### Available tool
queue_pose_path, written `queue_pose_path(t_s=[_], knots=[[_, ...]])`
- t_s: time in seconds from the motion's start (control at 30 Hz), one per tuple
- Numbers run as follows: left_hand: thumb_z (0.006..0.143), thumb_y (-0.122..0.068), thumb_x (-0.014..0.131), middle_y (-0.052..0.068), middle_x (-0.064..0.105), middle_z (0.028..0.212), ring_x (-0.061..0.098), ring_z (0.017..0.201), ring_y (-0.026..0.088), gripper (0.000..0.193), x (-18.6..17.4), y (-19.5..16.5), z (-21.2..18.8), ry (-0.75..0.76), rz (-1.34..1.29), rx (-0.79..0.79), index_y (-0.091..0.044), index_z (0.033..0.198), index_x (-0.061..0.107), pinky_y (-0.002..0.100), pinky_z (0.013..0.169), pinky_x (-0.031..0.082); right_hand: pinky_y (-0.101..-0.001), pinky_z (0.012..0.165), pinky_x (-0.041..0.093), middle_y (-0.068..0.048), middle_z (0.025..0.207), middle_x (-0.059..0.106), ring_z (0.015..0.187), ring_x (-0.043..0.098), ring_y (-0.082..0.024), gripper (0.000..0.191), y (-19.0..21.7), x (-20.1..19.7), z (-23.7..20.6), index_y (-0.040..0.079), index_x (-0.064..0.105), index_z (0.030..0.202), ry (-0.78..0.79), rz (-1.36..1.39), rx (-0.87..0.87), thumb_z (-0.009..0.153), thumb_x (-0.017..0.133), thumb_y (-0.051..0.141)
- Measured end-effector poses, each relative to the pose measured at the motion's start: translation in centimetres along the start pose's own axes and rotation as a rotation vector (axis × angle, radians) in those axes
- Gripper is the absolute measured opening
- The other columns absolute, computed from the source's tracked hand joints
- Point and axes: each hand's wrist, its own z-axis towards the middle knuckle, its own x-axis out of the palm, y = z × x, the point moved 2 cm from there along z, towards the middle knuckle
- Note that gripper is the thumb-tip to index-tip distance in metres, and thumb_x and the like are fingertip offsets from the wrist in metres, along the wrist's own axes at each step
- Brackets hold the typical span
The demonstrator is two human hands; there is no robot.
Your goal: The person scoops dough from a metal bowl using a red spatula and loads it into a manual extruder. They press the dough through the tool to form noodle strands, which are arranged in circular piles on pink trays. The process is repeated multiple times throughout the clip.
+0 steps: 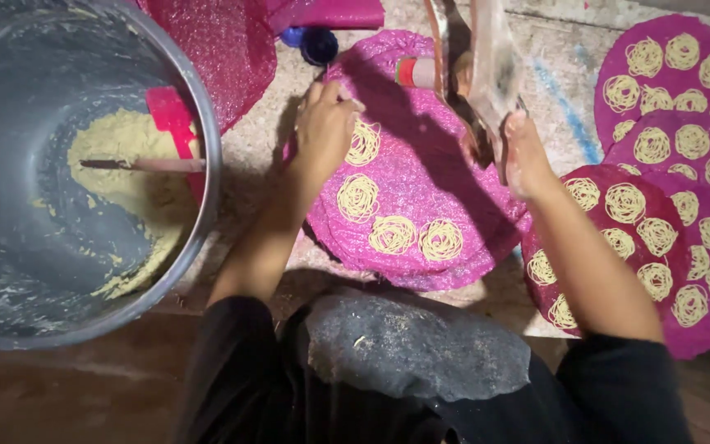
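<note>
A round pink woven mat lies in front of me with several yellow noodle coils on its near half. My left hand rests on the mat's left edge with its fingers curled over the rim, beside one coil. My right hand is raised over the mat's right side, closed on the lower end of a hand-held noodle press. The press is blurred and stands above the far part of the mat, with a red and white cylinder at its left.
A big metal pot at the left holds yellow dough, a red scoop and a thin spatula. More pink mats covered with coils overlap at the right. A blue cap lies beyond the mat. A dark cloth covers my lap.
</note>
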Motion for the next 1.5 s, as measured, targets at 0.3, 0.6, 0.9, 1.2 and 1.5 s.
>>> queue_pose_path(t_s=[0.3,0.6,0.9,1.2,1.5], knots=[[0.080,-0.020,0.082,0.007,0.059,0.112,0.049,0.114,0.030,0.008,1.6,-2.0,2.4,0.158,0.016,0.012,-0.014,0.084,0.077,0.047,0.095,0.043,-0.0338,0.071,0.050,-0.005,0.087,0.058,0.080,0.060,-0.018,0.096,0.2,0.5,-7.6,0.004,0.053,0.130,-0.108,0.088,-0.175,0.090,0.043,0.090],[0.088,-0.014,0.073,0.005,0.065,0.108,0.053,0.110,0.027,0.008,-0.5,0.1,0.6,0.107,-0.023,-0.085,-0.015,0.091,0.080,0.048,0.100,0.039,-0.0351,0.074,0.050,-0.004,0.102,0.061,0.084,0.061,-0.018,0.087,-1.1,-0.7,-11.9,0.006,0.053,0.126,-0.251,0.338,-0.174,0.089,0.057,0.085],[0.090,-0.008,0.066,0.012,0.063,0.111,0.055,0.111,0.029,0.016,-0.4,0.8,-0.3,0.021,0.052,0.072,-0.010,0.099,0.079,0.046,0.097,0.040,-0.0375,0.073,0.049,-0.005,0.106,0.059,0.085,0.058,-0.020,0.097,-0.7,0.2,-10.5,0.006,0.050,0.137,-0.237,0.226,-0.144,0.084,0.054,0.088],[0.095,-0.055,0.047,0.012,0.064,0.126,0.059,0.123,0.029,0.062,0.0,-2.2,6.3,0.173,-2.111,-0.464,-0.005,0.129,0.057,0.045,0.116,0.039,-0.0342,0.075,0.053,-0.006,0.092,0.063,0.081,0.062,-0.018,0.086,-0.1,-0.4,-3.4,0.006,0.053,0.137,0.243,-0.036,0.329,0.093,0.037,0.078],[0.100,-0.063,0.048,-0.001,0.053,0.082,0.052,0.086,0.018,0.050,1.2,-1.3,12.7,0.018,-2.524,-0.027,-0.014,0.093,0.052,0.042,0.096,0.047,-0.0395,0.066,0.050,-0.016,0.077,0.065,0.070,0.062,-0.025,0.070,4.6,-0.4,5.8,0.000,0.066,0.099,0.139,-0.782,0.451,0.102,0.035,0.063]])
